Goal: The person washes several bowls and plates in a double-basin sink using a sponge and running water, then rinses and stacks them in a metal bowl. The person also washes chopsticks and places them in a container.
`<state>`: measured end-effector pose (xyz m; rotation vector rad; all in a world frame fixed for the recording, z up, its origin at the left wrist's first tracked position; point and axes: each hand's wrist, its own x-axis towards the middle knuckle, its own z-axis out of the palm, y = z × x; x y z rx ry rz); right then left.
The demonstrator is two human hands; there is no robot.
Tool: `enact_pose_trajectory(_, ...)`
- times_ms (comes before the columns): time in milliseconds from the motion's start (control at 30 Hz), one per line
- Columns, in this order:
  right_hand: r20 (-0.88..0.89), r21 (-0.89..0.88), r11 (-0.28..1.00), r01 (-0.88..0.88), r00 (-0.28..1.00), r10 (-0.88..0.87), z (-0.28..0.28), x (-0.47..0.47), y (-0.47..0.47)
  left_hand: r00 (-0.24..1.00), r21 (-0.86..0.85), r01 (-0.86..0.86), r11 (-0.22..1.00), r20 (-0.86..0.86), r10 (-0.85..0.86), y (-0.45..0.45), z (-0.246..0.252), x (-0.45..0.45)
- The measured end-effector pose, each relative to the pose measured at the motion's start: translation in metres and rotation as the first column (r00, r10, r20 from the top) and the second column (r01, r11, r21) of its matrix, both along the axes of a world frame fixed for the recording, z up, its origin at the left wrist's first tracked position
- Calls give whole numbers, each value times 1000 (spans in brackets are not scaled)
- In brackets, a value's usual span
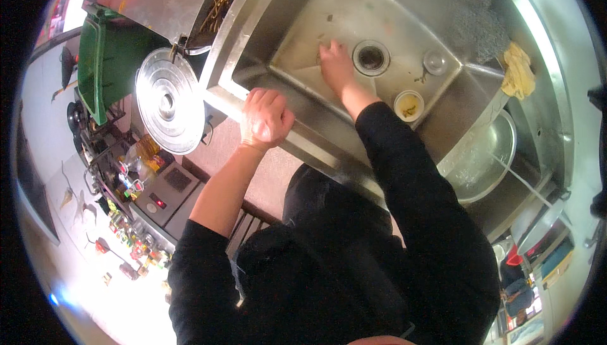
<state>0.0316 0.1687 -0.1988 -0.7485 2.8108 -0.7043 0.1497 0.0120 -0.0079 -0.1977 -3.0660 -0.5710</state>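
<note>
Over the front rim of a stainless steel sink (313, 138), my left hand (266, 119) is curled into a fist, with nothing seen in it. My right hand (335, 67) reaches down to the sink floor, left of the round drain (371, 58). Its fingertips are bent near small dark scraps; whether they pinch anything is unclear. Right of the drain lies a small clear round dish or lid (435, 62), with a greenish scrap beside it. A small white cup (409, 106) nearer to me holds pale yellow residue and green bits.
A yellow cloth (519, 71) hangs over the divider at right. Beyond it, a large metal bowl (488, 155) sits in the neighbouring basin. A round metal lid (167, 102) and a green bin (114, 60) stand left of the sink. Grey mesh (476, 20) lies against the far right wall.
</note>
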Motion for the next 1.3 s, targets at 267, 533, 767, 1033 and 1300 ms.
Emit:
enact_pose_trajectory(267, 246, 190, 948, -254, 947, 205, -14, -5, 8, 1000, 17, 15, 1000, 22, -15, 2, 5, -8)
enact_pose_trajectory(533, 238, 159, 941, -300, 936, 258, -13, 8, 28, 999, -11, 33, 999, 36, -32, 1, 5, -6)
enact_pose_trajectory(767, 576, 74, 981, 181, 795, -190, -14, 10, 63, 999, 10, 34, 999, -23, -33, 0, 5, -5)
enact_pose_trajectory(1033, 208, 262, 961, 92, 967, -150, -49, -39, 105, 1000, 30, 29, 999, -10, -29, -2, 3, -2)
enact_pose_trajectory(1300, 394, 486, 846, -219, 919, 12, -66, -64, 85, 1000, 49, 11, 999, -26, -10, -4, 0, 0)
